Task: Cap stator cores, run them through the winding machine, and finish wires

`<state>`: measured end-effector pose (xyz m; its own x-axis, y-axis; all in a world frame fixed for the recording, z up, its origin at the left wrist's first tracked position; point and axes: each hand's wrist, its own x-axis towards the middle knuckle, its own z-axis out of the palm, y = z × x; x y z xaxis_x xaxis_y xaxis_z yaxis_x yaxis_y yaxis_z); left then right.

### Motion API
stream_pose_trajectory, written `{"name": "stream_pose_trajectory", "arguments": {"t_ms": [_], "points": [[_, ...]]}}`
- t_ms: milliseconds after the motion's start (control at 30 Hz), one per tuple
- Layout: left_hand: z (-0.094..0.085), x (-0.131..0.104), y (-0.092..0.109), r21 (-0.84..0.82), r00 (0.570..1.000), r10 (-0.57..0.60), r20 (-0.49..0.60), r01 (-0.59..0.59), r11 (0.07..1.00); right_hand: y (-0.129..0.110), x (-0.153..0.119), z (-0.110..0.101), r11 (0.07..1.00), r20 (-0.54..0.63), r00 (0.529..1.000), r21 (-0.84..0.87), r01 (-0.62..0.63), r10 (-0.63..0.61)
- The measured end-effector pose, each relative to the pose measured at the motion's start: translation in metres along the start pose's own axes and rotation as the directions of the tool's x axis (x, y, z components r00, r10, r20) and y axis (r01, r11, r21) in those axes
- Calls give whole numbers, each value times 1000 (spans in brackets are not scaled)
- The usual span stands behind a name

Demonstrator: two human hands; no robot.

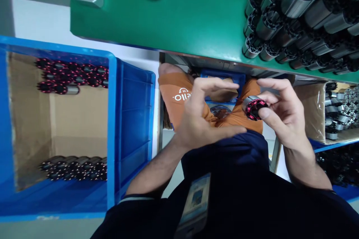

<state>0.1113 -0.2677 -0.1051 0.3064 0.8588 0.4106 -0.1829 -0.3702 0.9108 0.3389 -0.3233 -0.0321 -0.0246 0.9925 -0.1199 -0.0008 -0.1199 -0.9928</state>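
Between the thumb and fingers of my right hand [286, 114] is a motor stator [254, 107], a short metal cylinder with red copper windings at its end. It is held above my lap, its wound end turned toward me. My left hand [200, 114] is open, thumb and fingers spread apart in a C shape, with nothing in it. It is to the left of the stator and not touching it.
A green table [196, 11] lies ahead, with stacked black-ended metal cylinders [269, 22] on its right. A blue crate [112, 130] at left holds wound stators [70, 74]. At right, a cardboard-lined box [314, 114] holds metal rings [350, 104].
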Motion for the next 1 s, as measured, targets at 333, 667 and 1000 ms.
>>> {"name": "stream_pose_trajectory", "arguments": {"t_ms": [333, 667, 1000], "points": [[14, 10, 32, 226, 985, 129, 115, -152, 962, 1, 3, -4, 976, 68, 994, -193, 102, -90], [14, 26, 35, 555, 937, 350, -17, -282, 783, 13, 10, -11, 924, -350, 862, -243, 294, -366], [14, 27, 32, 551, 948, 318, 6, -268, 790, 12, -2, 5, 839, -139, 882, -405, 364, -450]]}}
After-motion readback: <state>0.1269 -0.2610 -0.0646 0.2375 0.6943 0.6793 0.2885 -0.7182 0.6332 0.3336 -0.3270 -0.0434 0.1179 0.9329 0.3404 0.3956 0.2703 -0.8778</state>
